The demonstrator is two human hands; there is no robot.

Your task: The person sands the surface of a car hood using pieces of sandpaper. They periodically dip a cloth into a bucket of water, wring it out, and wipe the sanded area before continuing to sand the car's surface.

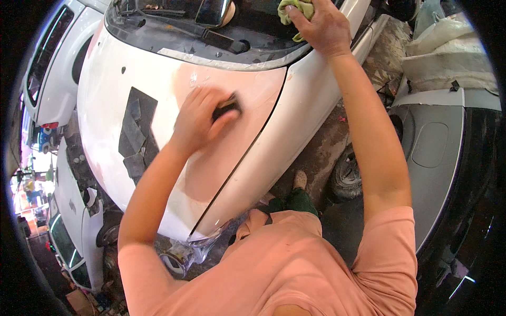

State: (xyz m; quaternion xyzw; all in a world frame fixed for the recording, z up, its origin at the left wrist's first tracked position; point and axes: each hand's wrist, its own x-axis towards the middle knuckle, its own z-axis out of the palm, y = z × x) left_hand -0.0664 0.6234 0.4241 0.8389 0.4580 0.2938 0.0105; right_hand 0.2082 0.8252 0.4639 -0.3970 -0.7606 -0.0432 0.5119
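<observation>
Gripping a kinda blurry dark pad (pixel 226 108) in the half-curled left hand (pixel 200 117), on the white hood (pixel 100 100)'s pinkish patch (pixel 221 163) at 10 o'clock. Clutching a yellow-green rag (pixel 301 9) in a bunched-up right hand (pixel 327 31) at 1. Seeing black sheets (pixel 137 131) around 9:30, grey car (pixel 432 147) at 3.

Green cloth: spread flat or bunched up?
Bunched up: the green cloth sits crumpled in the right hand, its folds visible.

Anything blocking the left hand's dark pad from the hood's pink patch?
Nothing visible. The left hand has the dark pad right at the pink patch; the dark sheets lie off to the left.
</observation>
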